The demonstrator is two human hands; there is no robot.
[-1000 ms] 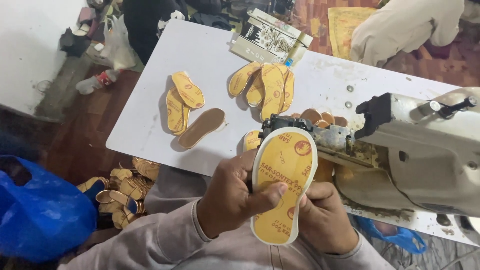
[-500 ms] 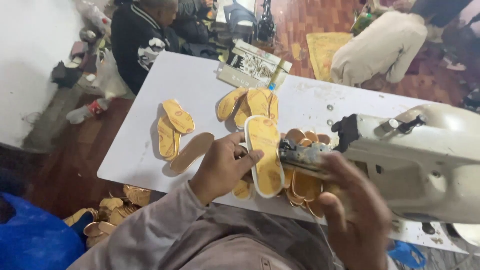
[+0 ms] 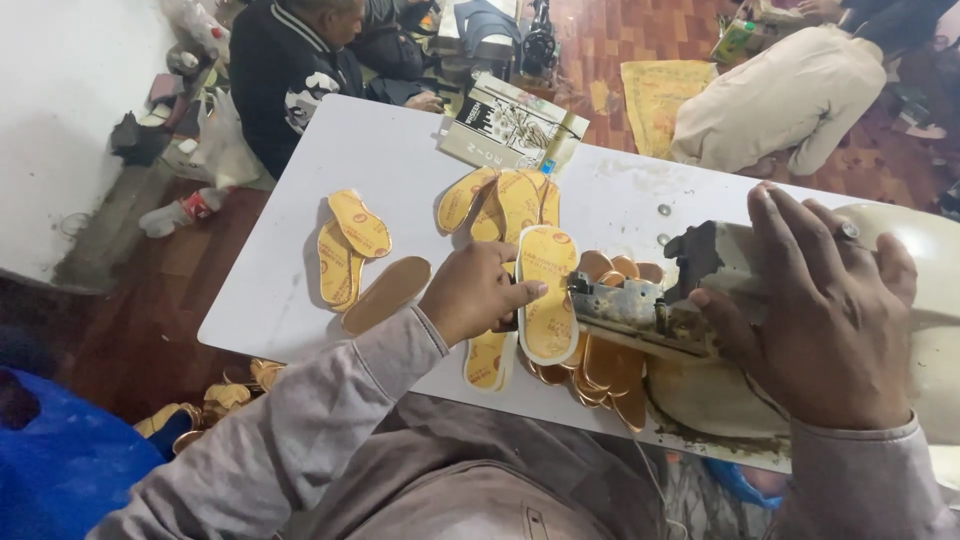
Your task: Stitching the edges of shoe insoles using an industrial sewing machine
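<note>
Left hand [image 3: 478, 290] grasping yellow insole [image 3: 547, 292]; right hand [image 3: 825, 305] gripping sewing machine [image 3: 900, 330]; printed box [image 3: 510, 125] beyond.

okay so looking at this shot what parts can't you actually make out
Head view only:
- Machine: its right part is cut off by the frame edge, and the right hand covers its middle.
- Insole: its left edge is hidden under the left hand.
- Brown insoles: mostly hidden under the machine's metal arm.
- Box: print too small to make out.
</note>
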